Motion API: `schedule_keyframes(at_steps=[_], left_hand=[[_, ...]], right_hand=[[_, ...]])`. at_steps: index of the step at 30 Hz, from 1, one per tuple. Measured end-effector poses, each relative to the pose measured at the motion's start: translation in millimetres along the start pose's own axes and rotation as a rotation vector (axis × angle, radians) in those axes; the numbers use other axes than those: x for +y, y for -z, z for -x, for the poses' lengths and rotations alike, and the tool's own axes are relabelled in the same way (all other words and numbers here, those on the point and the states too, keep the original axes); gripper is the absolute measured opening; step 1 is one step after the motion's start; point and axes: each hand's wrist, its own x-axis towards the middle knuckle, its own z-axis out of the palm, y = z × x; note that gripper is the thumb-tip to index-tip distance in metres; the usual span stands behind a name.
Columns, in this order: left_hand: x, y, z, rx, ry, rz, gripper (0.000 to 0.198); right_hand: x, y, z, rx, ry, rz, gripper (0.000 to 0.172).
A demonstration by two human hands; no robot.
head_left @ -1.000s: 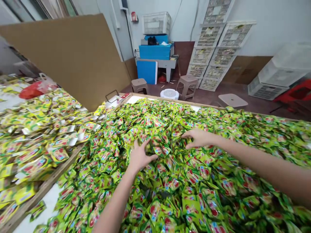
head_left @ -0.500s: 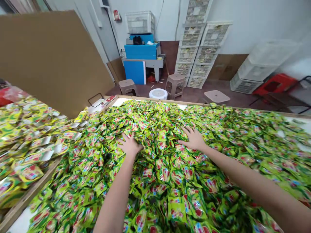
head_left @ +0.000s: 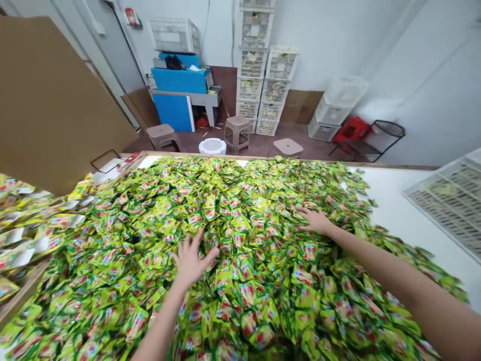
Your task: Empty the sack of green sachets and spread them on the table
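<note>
**Both hands spread on a heap of green sachets**

A white table [head_left: 398, 200] carries the heap of sachets [head_left: 240, 260], green and yellow packets with red marks, which covers most of the tabletop and leaves only its right side bare. Left of the heap, a tall cardboard sheet [head_left: 48, 100] leans upright, and below it lies a second pile of yellower packs [head_left: 26, 230] behind a wooden rail. Beyond the heap, on the floor by the wall, stand a blue machine [head_left: 180, 85], a stack of white crates [head_left: 259, 75], two brown stools [head_left: 236, 131] and a red chair [head_left: 351, 131]. At the heap's right, a flat white crate [head_left: 447, 200] rests on the bare tabletop.

My right hand [head_left: 315, 220] lies palm down on the heap's far right part, fingers open, gripping nothing. My left hand [head_left: 191, 260] is at the heap's middle, fingers splayed wide and empty, just over or on the sachets; I cannot tell which. The two hands are well apart.
</note>
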Motion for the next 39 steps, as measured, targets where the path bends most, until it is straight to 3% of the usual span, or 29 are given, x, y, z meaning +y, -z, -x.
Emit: schedule_keyframes(at_steps=[2,3,6,9,11,14,19,22,26,31,34,36,39], left_hand=[[29,-16.9,47,-0.199,-0.157,-0.007,0.089],[42,-26.2,69,-0.245,-0.209,-0.026,0.1],[70,-54.5,117,-0.272,-0.291,-0.065,0.123],[74,-74.9,135,-0.21,-0.259,-0.073,0.113],[64,-80.4,138,-0.17,-0.275,-0.067,0.103],[34,-81.4,145,-0.101,-0.295,-0.074,0.087],[-22,-83.8,158,0.1,-0.044,-0.073,0.062],[-43,-81.7,149,0.158,0.072,-0.039,0.063],[-60,-73.0,127,0.206,0.156,-0.089,0.063],[-86,-65.8,107,0.224,0.135,-0.202,0.06],[-96,-56.2,101,0.195,0.123,-0.276,0.059],[-93,-45.9,100,0.163,0.129,-0.323,0.058],[-68,-28.7,98,0.193,0.173,-0.351,0.062]], right_hand=[[8,3,10,-0.002,-0.028,-0.029,0.062],[9,4,15,0.003,-0.044,-0.044,0.065],[-2,-1,37,0.026,-0.077,-0.088,0.069],[-26,-22,68,0.032,-0.063,-0.115,0.068],[-40,-44,89,0.081,-0.06,-0.129,0.071],[-56,-79,113,0.268,-0.115,-0.183,0.082],[-99,-113,129,0.483,-0.003,-0.245,0.109],[-132,-117,135,0.512,0.014,-0.257,0.108],[-160,-113,143,0.481,-0.074,-0.285,0.102],[-198,-105,167,0.409,-0.193,-0.328,0.098],[-236,-98,192,0.202,-0.211,-0.356,0.094],[-256,-89,206,0.007,-0.148,-0.425,0.101],[-253,-64,211,-0.229,-0.042,-0.597,0.111]])
